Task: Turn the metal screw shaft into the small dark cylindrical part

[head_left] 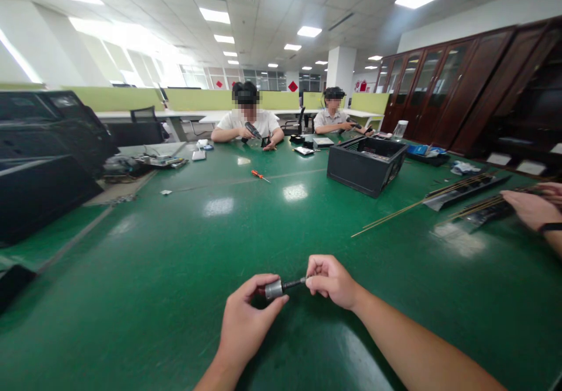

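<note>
A silver metal cylinder [274,289] with a dark shaft [293,284] is held just over the near part of the green tabletop [175,250], its markings, if any, too small to read. The left hand [246,318] has the cylinder between thumb and curved fingers, the hand otherwise fairly wide; the right hand [331,283] is closed in a pinch on the shaft's far tip. Beyond lies an orange-handled screwdriver [260,175]. Farther right, an open-topped black computer case [355,171] stands between these hands and a seated co-worker [333,116]; another [248,116], across the table, holds a power drill [252,130]. Thin brass-coloured rods [386,216] lie rightward, near a third person's hand [529,206]. Black equipment housings [44,168] crowd the left edge. On a back wall, a red diamond decoration [293,86] bears a figure too blurred to read.
</note>
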`<state>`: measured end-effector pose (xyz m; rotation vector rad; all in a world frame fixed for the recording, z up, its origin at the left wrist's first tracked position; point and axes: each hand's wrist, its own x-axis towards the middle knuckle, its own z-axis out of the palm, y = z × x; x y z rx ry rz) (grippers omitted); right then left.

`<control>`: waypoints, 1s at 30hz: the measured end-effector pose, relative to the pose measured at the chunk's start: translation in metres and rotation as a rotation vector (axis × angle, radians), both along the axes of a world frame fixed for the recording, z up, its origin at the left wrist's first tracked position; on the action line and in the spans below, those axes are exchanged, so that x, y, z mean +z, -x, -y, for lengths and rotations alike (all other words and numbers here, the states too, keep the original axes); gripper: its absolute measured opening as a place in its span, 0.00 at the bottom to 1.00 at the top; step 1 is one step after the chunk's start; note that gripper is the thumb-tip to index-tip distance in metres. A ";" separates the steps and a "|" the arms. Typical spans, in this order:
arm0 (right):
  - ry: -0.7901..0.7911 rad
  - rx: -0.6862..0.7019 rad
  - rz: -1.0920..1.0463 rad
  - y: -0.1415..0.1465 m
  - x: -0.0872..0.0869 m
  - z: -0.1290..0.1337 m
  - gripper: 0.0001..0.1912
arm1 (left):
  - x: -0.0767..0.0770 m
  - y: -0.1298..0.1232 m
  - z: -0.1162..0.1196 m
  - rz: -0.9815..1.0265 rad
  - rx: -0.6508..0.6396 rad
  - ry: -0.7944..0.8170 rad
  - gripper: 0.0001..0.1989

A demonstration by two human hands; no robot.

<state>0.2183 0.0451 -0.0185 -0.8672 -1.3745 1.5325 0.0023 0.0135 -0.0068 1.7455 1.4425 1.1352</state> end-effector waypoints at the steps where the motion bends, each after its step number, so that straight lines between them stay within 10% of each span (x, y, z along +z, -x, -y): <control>1: -0.001 0.002 0.002 0.000 0.000 0.000 0.08 | 0.000 0.000 0.000 0.000 0.002 -0.007 0.15; 30: 0.180 -0.094 -0.401 -0.003 -0.008 -0.017 0.23 | 0.004 -0.001 -0.001 -0.018 0.035 -0.007 0.19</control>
